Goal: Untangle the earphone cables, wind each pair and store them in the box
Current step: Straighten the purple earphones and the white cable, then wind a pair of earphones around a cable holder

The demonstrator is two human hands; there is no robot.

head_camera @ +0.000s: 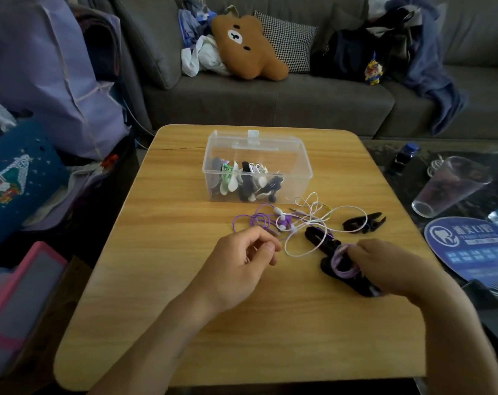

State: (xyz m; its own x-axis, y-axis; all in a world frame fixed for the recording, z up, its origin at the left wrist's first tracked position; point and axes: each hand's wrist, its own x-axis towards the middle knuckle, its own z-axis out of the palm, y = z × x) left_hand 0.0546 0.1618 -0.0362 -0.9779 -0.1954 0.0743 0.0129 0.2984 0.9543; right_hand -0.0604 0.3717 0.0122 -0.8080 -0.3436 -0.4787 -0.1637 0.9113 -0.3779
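- The right hand (390, 269) clamps a flat black plastic winder (344, 266), its long axis running 10 to 4 o'clock, thin purple rubbery earphone cable (342, 259) coiled around it.
- The cable's loose loops lie toward 10 o'clock, nearer the left hand (242, 258), whose curled fingers seem to pinch it.
- The clear plastic box (257, 169) sits at 12 o'clock.

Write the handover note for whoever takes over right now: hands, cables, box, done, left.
Right hand grips the black winder with purple cable partly wound on it.
Left hand pinches the loose purple cable.
White earphones lie tangled with the purple pair, before the clear box.
Spare black winder lies to the right.
Done: several wound pairs already in the box.
Left: finish purple, wind white, store both.
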